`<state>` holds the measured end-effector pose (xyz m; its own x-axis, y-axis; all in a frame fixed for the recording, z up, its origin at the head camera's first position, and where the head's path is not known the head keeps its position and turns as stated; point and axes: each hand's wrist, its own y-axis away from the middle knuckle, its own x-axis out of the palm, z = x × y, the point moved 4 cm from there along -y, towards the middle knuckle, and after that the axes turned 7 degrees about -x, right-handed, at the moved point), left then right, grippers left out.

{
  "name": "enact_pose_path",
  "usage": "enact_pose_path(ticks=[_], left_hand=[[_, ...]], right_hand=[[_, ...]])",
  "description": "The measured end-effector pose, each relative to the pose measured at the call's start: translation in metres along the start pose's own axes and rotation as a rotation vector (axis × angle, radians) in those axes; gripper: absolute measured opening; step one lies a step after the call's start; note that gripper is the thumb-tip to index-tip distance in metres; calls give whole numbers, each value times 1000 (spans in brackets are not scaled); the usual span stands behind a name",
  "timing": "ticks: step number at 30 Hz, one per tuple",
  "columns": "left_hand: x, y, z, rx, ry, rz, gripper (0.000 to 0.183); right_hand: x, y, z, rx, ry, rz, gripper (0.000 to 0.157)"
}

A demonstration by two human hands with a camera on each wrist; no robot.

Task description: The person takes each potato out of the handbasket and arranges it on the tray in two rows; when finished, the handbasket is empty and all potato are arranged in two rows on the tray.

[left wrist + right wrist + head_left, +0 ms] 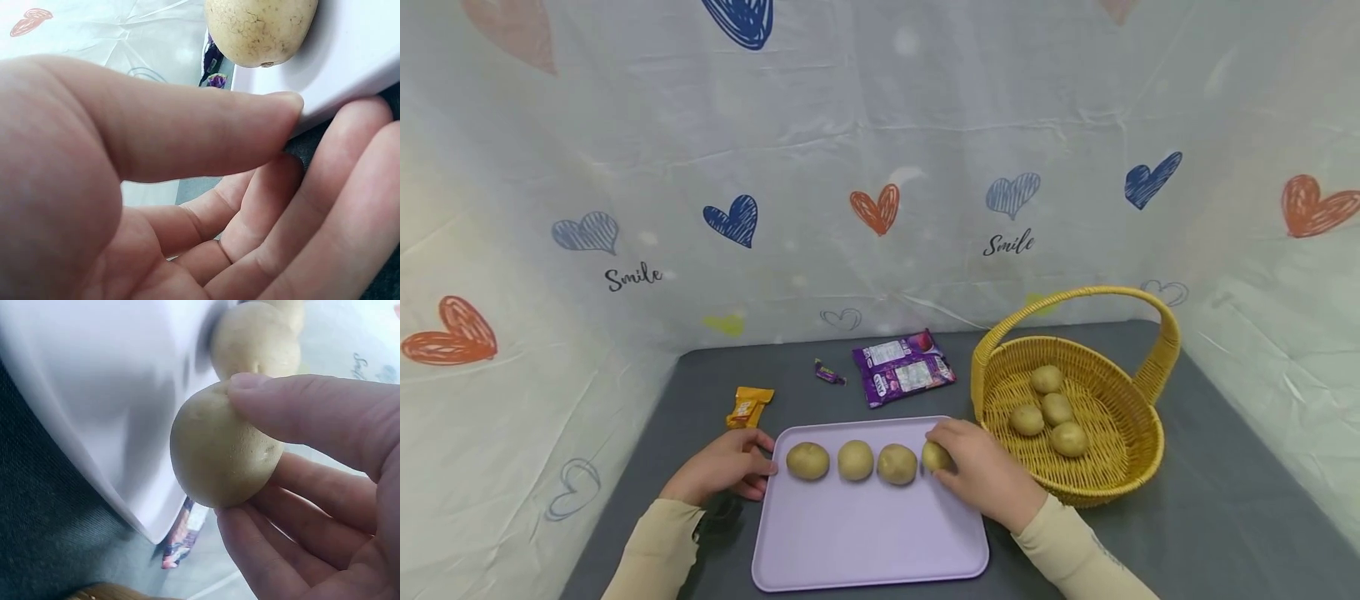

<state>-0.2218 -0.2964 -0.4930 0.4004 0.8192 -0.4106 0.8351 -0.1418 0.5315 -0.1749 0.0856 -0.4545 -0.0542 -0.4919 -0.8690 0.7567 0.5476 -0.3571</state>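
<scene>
My right hand (988, 475) holds a potato (219, 450) between thumb and fingers, over the right end of a lilac tray (868, 533). To its left, three potatoes stand in a row along the tray's far side: one near the hand (897, 464), a middle one (855, 460) and a leftmost one (808, 461). At the tray's left rim is my left hand (726, 465), its relaxed fingertips touching the edge and its palm holding nothing. In the left wrist view the leftmost potato (259, 28) shows just beyond the thumb.
A yellow wicker basket (1120, 479) with a tall handle and several potatoes (1057, 409) stands right of the tray. Behind the tray lie a purple packet (904, 367), a small purple wrapped sweet (829, 372) and an orange packet (749, 407). A heart-printed curtain (805, 275) surrounds the grey table.
</scene>
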Motion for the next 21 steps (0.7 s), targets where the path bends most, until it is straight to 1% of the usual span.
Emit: enact_pose_path(ticks=[4, 10, 21], left_hand=[[0, -2, -1, 8, -9, 7, 47], [-1, -2, -1, -6, -13, -1, 47], [0, -1, -1, -7, -14, 0, 46]], right_hand=[[3, 0, -2, -5, 24, -3, 42], [5, -1, -1, -28, 72, -2, 41], [7, -1, -1, -32, 82, 1, 42]])
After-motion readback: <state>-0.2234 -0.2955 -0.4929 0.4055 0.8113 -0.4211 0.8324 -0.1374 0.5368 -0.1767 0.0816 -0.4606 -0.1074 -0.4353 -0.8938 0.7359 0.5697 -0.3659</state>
